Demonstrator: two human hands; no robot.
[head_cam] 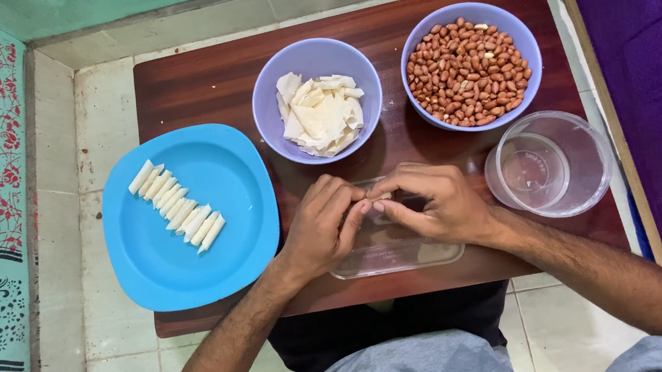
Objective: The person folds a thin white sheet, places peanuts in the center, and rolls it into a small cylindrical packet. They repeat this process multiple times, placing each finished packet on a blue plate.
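My left hand (321,229) and my right hand (434,203) meet fingertip to fingertip over a clear rectangular tray (403,258) near the table's front edge. Together they pinch a small pale piece (385,197) that is mostly hidden by the fingers. Just behind the hands stands a lilac bowl (271,111) with several white wrapper pieces (322,114). To its right a second lilac bowl (523,38) is full of peanuts (467,74). On the left a blue plate (225,220) carries a diagonal row of several rolled white pieces (178,207).
A clear round plastic container (587,161) with a little water stands at the right of the dark wooden table (200,81). Pale floor tiles, a patterned green and red mat at the left and a purple cloth at the right surround the table.
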